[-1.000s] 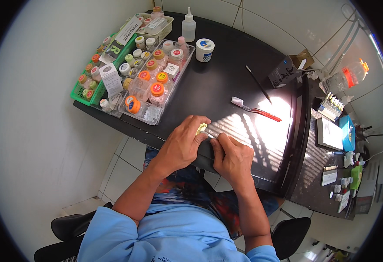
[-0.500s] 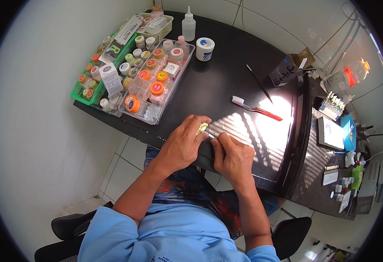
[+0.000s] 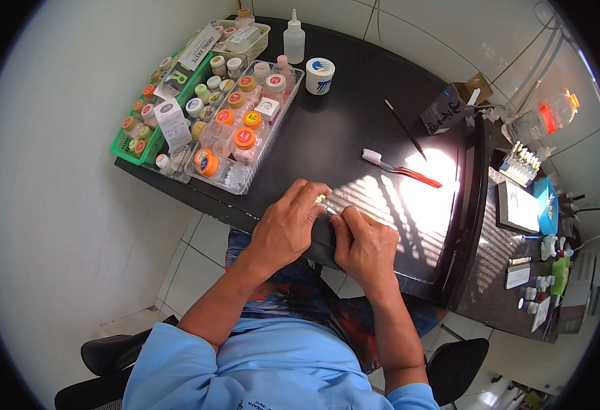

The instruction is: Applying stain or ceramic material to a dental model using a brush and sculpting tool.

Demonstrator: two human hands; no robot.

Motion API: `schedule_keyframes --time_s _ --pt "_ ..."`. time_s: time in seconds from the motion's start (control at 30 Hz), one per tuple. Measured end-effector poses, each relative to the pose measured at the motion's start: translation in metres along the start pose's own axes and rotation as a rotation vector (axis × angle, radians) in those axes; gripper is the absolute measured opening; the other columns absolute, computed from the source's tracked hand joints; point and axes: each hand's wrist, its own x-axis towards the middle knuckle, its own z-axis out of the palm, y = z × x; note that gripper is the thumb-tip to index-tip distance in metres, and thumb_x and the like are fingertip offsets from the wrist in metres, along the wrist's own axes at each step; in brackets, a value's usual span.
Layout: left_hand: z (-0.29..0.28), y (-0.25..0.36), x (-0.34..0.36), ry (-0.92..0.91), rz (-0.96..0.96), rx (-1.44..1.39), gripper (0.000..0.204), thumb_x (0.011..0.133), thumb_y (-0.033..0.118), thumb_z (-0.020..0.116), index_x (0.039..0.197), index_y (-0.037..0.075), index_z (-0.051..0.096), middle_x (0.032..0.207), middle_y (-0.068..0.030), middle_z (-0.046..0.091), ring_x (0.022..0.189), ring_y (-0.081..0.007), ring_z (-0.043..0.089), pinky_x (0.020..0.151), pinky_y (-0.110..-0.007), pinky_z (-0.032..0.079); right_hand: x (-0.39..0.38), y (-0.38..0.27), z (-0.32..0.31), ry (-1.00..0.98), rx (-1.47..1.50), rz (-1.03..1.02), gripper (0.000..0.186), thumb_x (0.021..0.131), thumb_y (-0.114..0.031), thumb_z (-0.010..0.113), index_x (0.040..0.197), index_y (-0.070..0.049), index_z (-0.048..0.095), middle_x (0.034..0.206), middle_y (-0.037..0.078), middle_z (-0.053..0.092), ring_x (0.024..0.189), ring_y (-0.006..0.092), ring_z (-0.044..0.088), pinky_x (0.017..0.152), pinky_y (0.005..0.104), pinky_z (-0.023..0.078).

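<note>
Close to the table's front edge, my left hand is closed on a small, knobbly pale yellow piece, mostly covered by the fingers. My right hand pinches a slim silvery tool between thumb and forefinger. The tool's tip meets or nearly meets the yellow piece; its other end is hidden in my palm, so its exact kind does not show. Beyond my right hand lies a red-handled toothbrush with white bristles.
To the left stand a clear tray of orange-capped jars and a green basket of small bottles. Behind are a dropper bottle and a white tub. A thin dark stick lies near a dark box; a side counter holds more items.
My left hand has turned slightly, so less of the yellow piece shows between the fingers. My right hand stays almost in place.
</note>
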Motion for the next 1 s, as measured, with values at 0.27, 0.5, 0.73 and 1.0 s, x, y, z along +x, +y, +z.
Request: schedule_keyframes --time_s 0.27,0.5,0.73,1.0 --pt "0.0023 -0.0004 0.0012 0.005 -0.008 0.018 0.027 0.103 0.002 0.071 0.130 0.003 0.066 0.119 -0.0203 0.070 0.107 -0.0468 0.072 0.089 -0.051 0.058 0.0012 -0.0010 -0.0009 0.019 -0.004 -0.003 0.027 0.104 -0.019 0.077 0.083 -0.008 0.063 0.069 0.012 0.067 0.057 0.0366 0.066 0.055 0.0459 0.050" --pt "0.0012 -0.0009 0.0018 -0.011 -0.038 0.002 0.029 0.105 0.003 0.071 0.133 0.003 0.065 0.123 -0.0212 0.069 0.112 -0.0476 0.071 0.093 -0.051 0.058 0.0007 -0.0003 -0.0009 0.012 -0.005 0.006 0.028 0.104 -0.019 0.077 0.083 -0.008 0.062 0.068 0.013 0.067 0.057 0.0367 0.066 0.054 0.0460 0.049" --pt "0.0011 0.0013 0.0019 -0.007 -0.033 0.009 0.031 0.104 0.002 0.071 0.134 0.003 0.064 0.124 -0.0214 0.069 0.113 -0.0479 0.071 0.094 -0.052 0.057 0.0005 -0.0002 -0.0005 0.011 -0.006 0.004 0.027 0.104 -0.021 0.077 0.084 -0.008 0.064 0.069 0.012 0.068 0.058 0.0360 0.068 0.055 0.0466 0.049" --pt "0.0020 0.0018 0.0025 -0.001 -0.045 0.030 0.028 0.103 0.000 0.071 0.130 0.003 0.065 0.121 -0.0205 0.070 0.110 -0.0473 0.072 0.091 -0.051 0.058 0.0004 0.0001 0.0008 0.014 -0.009 0.009 0.028 0.104 -0.021 0.077 0.083 -0.009 0.063 0.068 0.012 0.068 0.057 0.0357 0.067 0.054 0.0466 0.048"
